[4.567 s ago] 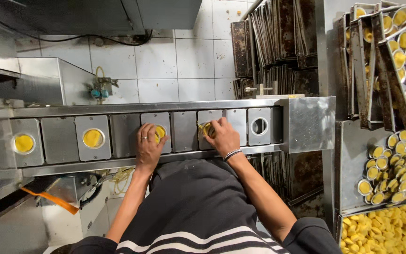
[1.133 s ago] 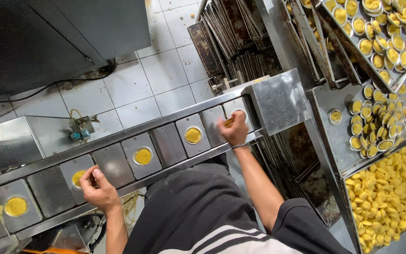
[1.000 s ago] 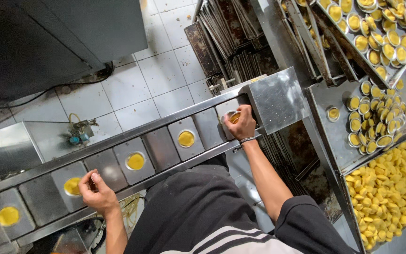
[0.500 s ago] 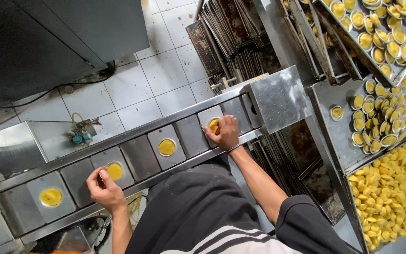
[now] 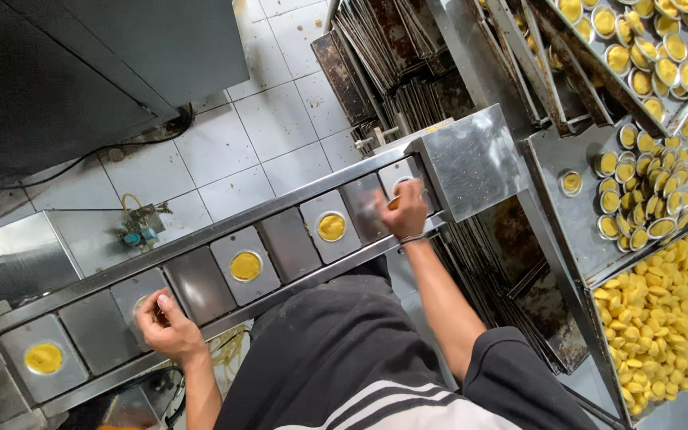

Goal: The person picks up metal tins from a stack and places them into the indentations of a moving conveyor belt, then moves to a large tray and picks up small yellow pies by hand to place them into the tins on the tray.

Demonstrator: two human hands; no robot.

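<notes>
A steel conveyor (image 5: 201, 287) of square plates runs from lower left to upper right. Three plates carry round moulds filled with yellow dough (image 5: 331, 227) (image 5: 245, 266) (image 5: 44, 357). My right hand (image 5: 404, 211) rests on the plate next to the metal housing (image 5: 471, 159), closed on a small yellow dough piece by the empty mould hole (image 5: 400, 185). My left hand (image 5: 165, 322) lies with bent fingers over a mould at the lower left. What is under it is hidden.
To the right are a tray with several tart shells (image 5: 646, 187), a heap of yellow dough pieces (image 5: 662, 318) below it, and a rack tray of filled shells (image 5: 646, 48) above. Dark baking trays (image 5: 384, 56) stand stacked behind the conveyor. A blue valve (image 5: 141, 227) sits on the tiled wall.
The filled moulds have travelled left along the conveyor. My right hand has shifted slightly on the plate by the housing; my left hand now covers a mould at the lower left.
</notes>
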